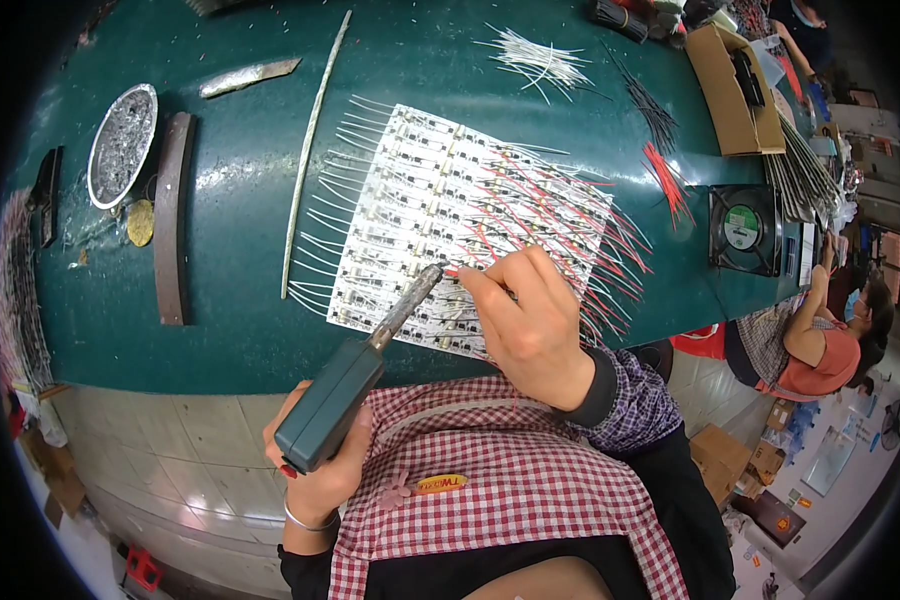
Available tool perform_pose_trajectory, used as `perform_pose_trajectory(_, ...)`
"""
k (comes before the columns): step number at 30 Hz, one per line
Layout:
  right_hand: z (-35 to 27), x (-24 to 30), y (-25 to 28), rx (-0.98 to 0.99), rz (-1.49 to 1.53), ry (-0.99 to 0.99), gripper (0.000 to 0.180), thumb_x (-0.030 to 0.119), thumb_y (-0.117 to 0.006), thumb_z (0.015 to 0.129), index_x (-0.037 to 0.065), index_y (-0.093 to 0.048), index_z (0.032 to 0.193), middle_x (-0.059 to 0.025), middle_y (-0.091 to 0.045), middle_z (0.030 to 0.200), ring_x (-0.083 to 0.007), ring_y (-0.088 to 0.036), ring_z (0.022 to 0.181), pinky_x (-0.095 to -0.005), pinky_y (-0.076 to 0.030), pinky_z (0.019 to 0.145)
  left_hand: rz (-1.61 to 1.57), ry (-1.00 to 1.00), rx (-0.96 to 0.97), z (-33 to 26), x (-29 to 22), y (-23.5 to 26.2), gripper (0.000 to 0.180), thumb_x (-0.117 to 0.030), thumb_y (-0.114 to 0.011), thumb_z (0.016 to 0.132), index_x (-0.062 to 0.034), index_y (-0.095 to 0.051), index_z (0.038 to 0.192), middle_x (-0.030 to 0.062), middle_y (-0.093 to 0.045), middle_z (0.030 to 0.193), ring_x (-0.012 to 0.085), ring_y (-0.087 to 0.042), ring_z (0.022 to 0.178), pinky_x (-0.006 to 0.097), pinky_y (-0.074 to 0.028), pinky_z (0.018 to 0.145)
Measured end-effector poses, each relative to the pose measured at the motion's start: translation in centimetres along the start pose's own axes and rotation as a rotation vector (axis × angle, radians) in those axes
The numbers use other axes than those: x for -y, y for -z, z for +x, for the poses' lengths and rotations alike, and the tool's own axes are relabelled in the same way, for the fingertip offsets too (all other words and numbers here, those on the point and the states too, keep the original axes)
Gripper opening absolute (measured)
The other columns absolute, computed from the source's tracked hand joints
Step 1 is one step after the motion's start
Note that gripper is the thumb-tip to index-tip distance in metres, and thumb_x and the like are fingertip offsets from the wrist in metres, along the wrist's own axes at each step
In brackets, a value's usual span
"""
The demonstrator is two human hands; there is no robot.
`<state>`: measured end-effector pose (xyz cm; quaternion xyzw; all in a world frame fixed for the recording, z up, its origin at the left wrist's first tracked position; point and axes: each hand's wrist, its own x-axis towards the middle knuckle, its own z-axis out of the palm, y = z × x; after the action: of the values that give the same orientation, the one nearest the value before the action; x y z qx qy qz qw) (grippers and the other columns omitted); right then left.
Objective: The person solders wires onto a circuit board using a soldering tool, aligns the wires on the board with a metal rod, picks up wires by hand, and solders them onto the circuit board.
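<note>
Red-and-white checked apron cloth [500, 480] fills the near edge, worn over a dark sleeve with a purple patterned cuff. Just left of it, the left hand [320, 470] is clenched around the boxy teal handle of a soldering iron [355, 375]; a thin silver bangle circles that wrist. The iron's grey metal barrel slants up and to the right, its tip resting on the near edge of a white panel of small circuit boards [440, 205]. The right hand [530, 315] lies on the same panel just right of the tip, thumb and forefinger pinched on something thin, too small to tell.

Rows of white wires stick out of the panel's left side like a comb, and red wires fan out on its right. The panel lies flat on a glossy dark-green worktable [250, 300].

Farther left sit a round metal dish [122, 143] of grey dross, a long dark bar [173, 215] and a slim pale rod [313, 150]. At the far right stand a square black fan [743, 229] and an open cardboard box [732, 90].
</note>
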<state>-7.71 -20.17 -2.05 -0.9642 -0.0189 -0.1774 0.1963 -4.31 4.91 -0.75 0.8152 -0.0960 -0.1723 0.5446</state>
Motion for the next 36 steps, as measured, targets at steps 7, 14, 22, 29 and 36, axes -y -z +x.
perform_pose_trajectory(7,0.1,0.1,0.1,0.017,-0.01,0.003,0.029,0.0,-0.066,0.071,-0.002,-0.067,0.099,-0.0069,-0.05,0.081,-0.0229,-0.052,0.076,-0.0335,-0.043,0.058,0.03,-0.053,0.029,0.2,0.3,0.0,0.02,0.004,-0.074,0.071,0.0055,-0.07,0.09,0.0154,-0.067,0.083,0.0267,-0.065,0.063,0.031,-0.052,0.059)
perform_pose_trajectory(14,0.1,0.1,0.1,0.03,-0.025,0.002,0.027,0.001,-0.066,0.071,-0.003,-0.067,0.098,-0.0075,-0.049,0.081,-0.0233,-0.051,0.076,-0.034,-0.044,0.059,-0.025,0.067,-0.025,-1.0,0.7,0.5,0.023,0.001,-0.077,0.07,0.0065,-0.07,0.091,0.0155,-0.069,0.085,0.0247,-0.067,0.066,0.032,-0.053,0.063)
perform_pose_trajectory(22,0.0,0.5,0.1,-0.026,-0.022,0.002,0.027,0.001,-0.066,0.07,-0.001,-0.067,0.097,-0.007,-0.051,0.081,-0.0238,-0.053,0.076,-0.0343,-0.043,0.059,-0.006,0.015,-0.064,-1.4,1.0,0.7,0.026,-0.001,-0.078,0.073,0.0078,-0.069,0.096,0.0156,-0.07,0.087,0.0229,-0.069,0.072,0.031,-0.054,0.066)
perform_pose_trajectory(29,-0.7,1.3,0.1,-0.009,0.026,-0.012,0.026,-0.001,-0.068,0.07,0.0,-0.069,0.096,-0.0063,-0.052,0.077,-0.0233,-0.054,0.073,-0.0342,-0.043,0.058,-0.043,-0.025,-0.061,-1.4,0.9,0.5,0.024,0.001,-0.077,0.072,0.0064,-0.071,0.095,0.0146,-0.07,0.086,0.0216,-0.069,0.071,0.03,-0.054,0.065)
perform_pose_trajectory(36,-0.8,1.3,0.0,-0.002,0.041,-0.024,0.026,-0.001,-0.068,0.071,0.0,-0.069,0.097,-0.0063,-0.052,0.078,-0.0231,-0.054,0.074,-0.0348,-0.044,0.058,-0.101,0.105,-0.044,-1.8,0.7,0.4,0.023,0.003,-0.075,0.071,0.0064,-0.071,0.093,0.0142,-0.069,0.085,0.0211,-0.068,0.07,0.03,-0.053,0.063)
